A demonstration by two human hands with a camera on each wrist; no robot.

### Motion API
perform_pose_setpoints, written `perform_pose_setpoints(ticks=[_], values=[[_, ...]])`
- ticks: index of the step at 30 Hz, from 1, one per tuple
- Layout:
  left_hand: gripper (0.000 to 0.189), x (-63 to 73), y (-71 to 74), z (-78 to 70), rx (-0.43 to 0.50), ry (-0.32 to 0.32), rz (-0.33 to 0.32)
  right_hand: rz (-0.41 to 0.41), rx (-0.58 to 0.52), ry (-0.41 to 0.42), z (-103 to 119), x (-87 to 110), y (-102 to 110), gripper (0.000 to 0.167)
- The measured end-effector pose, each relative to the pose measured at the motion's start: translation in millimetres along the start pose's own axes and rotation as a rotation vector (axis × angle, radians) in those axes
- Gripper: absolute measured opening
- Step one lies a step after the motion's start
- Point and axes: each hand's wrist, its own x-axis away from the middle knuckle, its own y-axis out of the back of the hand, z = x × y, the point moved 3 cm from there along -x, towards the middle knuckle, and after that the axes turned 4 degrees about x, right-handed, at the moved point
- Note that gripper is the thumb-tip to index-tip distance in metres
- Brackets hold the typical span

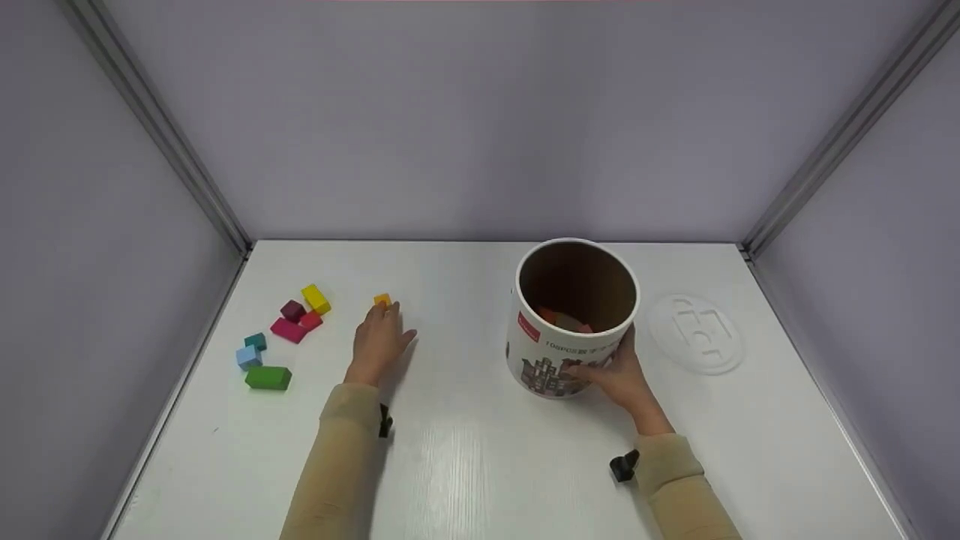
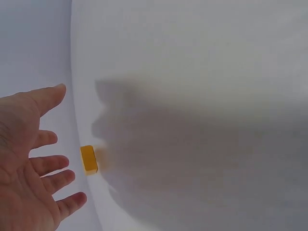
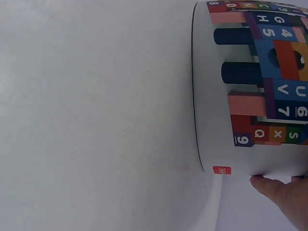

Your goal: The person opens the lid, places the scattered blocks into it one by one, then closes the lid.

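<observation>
My left hand point(image 1: 379, 341) reaches over the table behind a small orange-yellow block point(image 1: 382, 298). In the left wrist view the fingers of the left hand point(image 2: 29, 163) are spread, with the orange-yellow block point(image 2: 89, 160) just beyond them and nothing held. A tall white cardboard tub point(image 1: 525, 352), printed with letter blocks, stands uncovered on the right. Several blocks lie inside it, partly hidden by the wall. The right hand point(image 1: 619, 379) grips the tub low on its right side, thumb across the front. Only part of that hand point(image 3: 284, 195) shows in the right wrist view.
Left of the left hand lie a yellow block point(image 1: 316, 299), a maroon one point(image 1: 292, 310), red and pink ones, a teal one point(image 1: 256, 341), a light blue one point(image 1: 249, 358) and a green one point(image 1: 268, 378). A clear round lid point(image 1: 696, 334) rests right of the tub.
</observation>
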Motion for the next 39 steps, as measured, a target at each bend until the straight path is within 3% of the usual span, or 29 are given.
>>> perform_pose_setpoints(ticks=[8,13,18,28,33,39], values=[[0.065,-7.8,-2.2,10.4,-0.016,0.047,0.082,-0.003,0.006,-0.023,-3.5,-1.3,-1.1,0.131],[0.067,-5.9,-4.4,13.1,0.006,0.087,0.120,0.010,0.016,-0.011,16.4,2.7,-1.6,0.129],[0.066,-3.1,-2.1,10.0,0.014,0.066,0.075,0.020,0.010,0.001,35.1,6.3,-0.6,0.126],[0.041,2.5,2.8,0.6,-0.125,-0.018,-0.011,0.018,0.008,0.007,33.5,6.7,-0.8,0.125],[0.016,1.7,4.1,-2.6,-0.186,-0.034,-0.036,0.016,0.010,0.003,33.0,6.9,-0.8,0.125],[0.011,-0.9,5.5,-1.8,-0.209,-0.021,-0.065,0.018,0.025,-0.009,36.0,8.2,-0.4,0.126]])
